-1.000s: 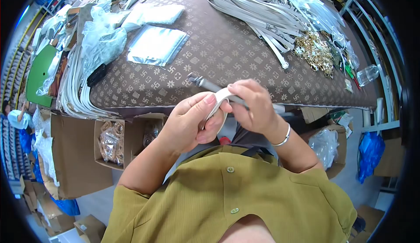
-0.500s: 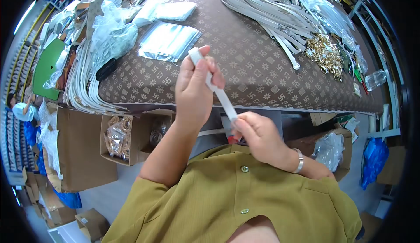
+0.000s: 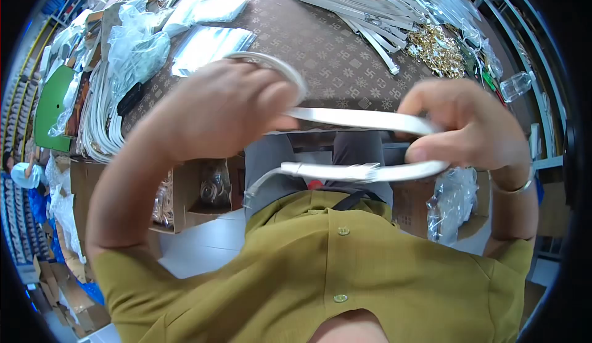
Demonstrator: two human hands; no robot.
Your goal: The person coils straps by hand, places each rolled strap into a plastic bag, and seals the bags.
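Head-worn view, forward and down, close above left grip (image 3: 229, 107) and right grip (image 3: 472, 124).

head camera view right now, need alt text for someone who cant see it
A blurred white strap runs between the person's left hand, closed on it, and right hand, grip unclear. Beyond, a patterned brown table holds pale straps, plastic packets and gold-coloured pieces.

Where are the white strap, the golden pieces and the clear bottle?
White strap (image 3: 364, 119), head view: stretch between left hand (image 3: 231, 108) and right hand (image 3: 478, 124).
Golden pieces (image 3: 436, 52), head view: middle of the pile.
Clear bottle (image 3: 516, 87), head view: middle of its body.
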